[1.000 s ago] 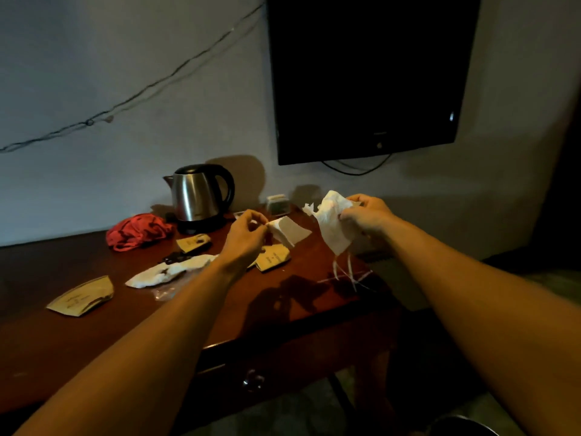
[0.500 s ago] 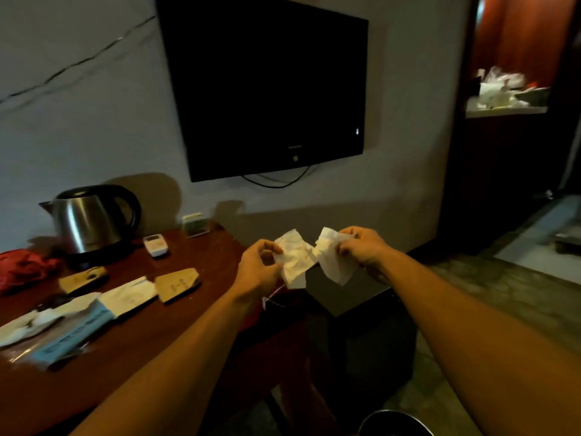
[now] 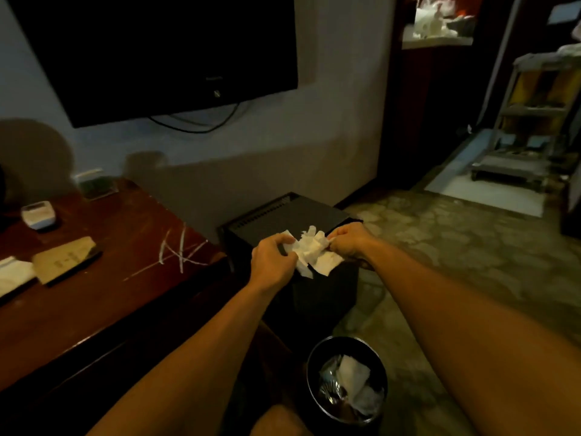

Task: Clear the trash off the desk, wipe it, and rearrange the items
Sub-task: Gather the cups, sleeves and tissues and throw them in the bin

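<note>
Both hands held one crumpled bundle of white tissue between them, out beyond the right end of the bench and in front of a black box-shaped cabinet. The left hand had a narrow grip, its thumb and curled fingers pinching the tissue's left edge. The right hand was likewise closed tight, fingers curled round the right edge (the two grips sat close together, the paper bunched between them). The tissue hung in the air, touching neither bench nor cabinet.

Below and nearer the person, a round black trash bin stood on the floor, with white crumpled paper and some clear wrapping lying inside it.

On the bench, well apart from the hands, lay a brown paper sleeve, a small white remote and a small clear stand by the wall. A dark television hung on the wall above.
</note>
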`<state>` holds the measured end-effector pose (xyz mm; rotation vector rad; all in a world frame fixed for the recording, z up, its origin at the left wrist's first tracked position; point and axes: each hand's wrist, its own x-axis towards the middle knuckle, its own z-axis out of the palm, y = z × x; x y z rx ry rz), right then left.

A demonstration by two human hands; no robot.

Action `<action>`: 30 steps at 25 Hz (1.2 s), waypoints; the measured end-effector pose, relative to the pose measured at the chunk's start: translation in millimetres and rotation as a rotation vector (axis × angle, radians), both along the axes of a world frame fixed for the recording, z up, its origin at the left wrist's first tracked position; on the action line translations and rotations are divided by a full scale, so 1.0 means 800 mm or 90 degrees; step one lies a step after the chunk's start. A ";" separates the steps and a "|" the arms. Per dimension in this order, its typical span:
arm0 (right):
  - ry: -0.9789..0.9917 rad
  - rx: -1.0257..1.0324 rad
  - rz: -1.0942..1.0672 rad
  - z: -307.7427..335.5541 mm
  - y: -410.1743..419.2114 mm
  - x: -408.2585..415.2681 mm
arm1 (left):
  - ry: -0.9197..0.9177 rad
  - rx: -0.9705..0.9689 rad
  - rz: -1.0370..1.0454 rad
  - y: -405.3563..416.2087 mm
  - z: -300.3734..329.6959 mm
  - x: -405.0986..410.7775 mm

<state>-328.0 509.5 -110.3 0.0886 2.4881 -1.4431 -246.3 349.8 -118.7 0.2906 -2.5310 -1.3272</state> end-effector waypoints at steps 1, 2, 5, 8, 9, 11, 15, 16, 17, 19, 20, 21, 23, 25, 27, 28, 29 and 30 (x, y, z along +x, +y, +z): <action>-0.009 0.023 -0.019 -0.022 0.006 -0.005 | -0.017 -0.010 -0.004 0.007 -0.019 -0.003; -0.017 0.049 -0.028 -0.044 0.012 -0.008 | -0.035 -0.016 -0.003 0.012 -0.037 -0.006; -0.039 0.151 0.035 -0.107 0.033 -0.008 | -0.071 -0.007 0.022 0.018 -0.084 -0.010; -0.050 0.167 0.036 -0.172 0.050 0.004 | -0.095 -0.016 0.028 0.021 -0.130 -0.015; -0.057 0.174 0.032 -0.196 0.052 0.008 | -0.108 -0.018 0.023 0.021 -0.147 -0.015; -0.076 0.188 0.015 -0.242 0.053 0.012 | -0.134 -0.017 0.012 0.022 -0.180 -0.017; -0.136 0.173 -0.046 -0.320 0.047 0.024 | -0.173 -0.010 0.011 0.019 -0.240 -0.025; -0.149 0.177 -0.039 -0.337 0.044 0.027 | -0.186 -0.014 0.012 0.018 -0.254 -0.028; -0.149 0.188 -0.030 -0.353 0.042 0.026 | -0.197 -0.013 0.010 0.016 -0.266 -0.031; -0.122 0.188 -0.030 -0.360 0.038 0.019 | -0.223 -0.004 0.002 0.014 -0.285 -0.035; -0.119 0.124 -0.046 -0.354 0.035 0.011 | -0.237 0.001 0.004 0.014 -0.292 -0.036; -0.143 0.024 -0.057 -0.344 0.032 0.002 | -0.248 0.005 0.004 0.015 -0.297 -0.039; -0.261 -0.121 0.002 -0.321 0.028 -0.014 | -0.267 0.016 -0.013 0.021 -0.304 -0.044; -0.339 -0.113 0.106 -0.311 0.029 -0.019 | -0.296 0.032 -0.047 0.029 -0.306 -0.048; -0.323 -0.055 0.142 -0.314 0.032 -0.016 | -0.323 0.024 -0.080 0.036 -0.312 -0.050; -0.284 0.003 0.146 -0.321 0.036 -0.014 | -0.334 0.005 -0.090 0.037 -0.318 -0.051; -0.248 0.074 0.155 -0.328 0.040 -0.011 | -0.347 -0.011 -0.096 0.037 -0.323 -0.052; -0.222 0.149 0.167 -0.337 0.046 -0.008 | -0.363 -0.028 -0.102 0.036 -0.326 -0.051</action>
